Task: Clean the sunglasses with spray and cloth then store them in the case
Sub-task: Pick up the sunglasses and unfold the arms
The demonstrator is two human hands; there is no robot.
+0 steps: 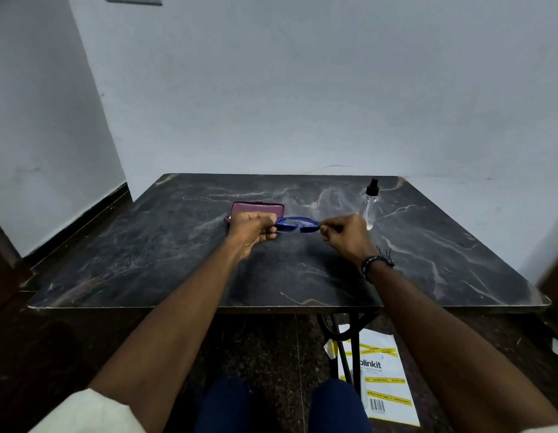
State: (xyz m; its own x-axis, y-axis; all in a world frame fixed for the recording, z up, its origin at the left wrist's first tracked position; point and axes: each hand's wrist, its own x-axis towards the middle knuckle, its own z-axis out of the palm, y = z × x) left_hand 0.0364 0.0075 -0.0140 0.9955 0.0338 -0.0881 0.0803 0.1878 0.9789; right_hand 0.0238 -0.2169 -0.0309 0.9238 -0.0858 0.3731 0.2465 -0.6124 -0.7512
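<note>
Blue-framed sunglasses with dark lenses are held a little above the dark marble table, between both hands. My left hand grips their left end and my right hand pinches their right end. A maroon glasses case lies just behind my left hand, partly hidden by it; I cannot tell whether it is open. A clear spray bottle with a black pump top stands at the back right, behind my right hand. No cloth is in view.
The table stands against a pale wall, with a dark skirting at the left. Under the table's right side a white and yellow printed bag lies on the dark floor beside the black table legs. My knees show at the bottom.
</note>
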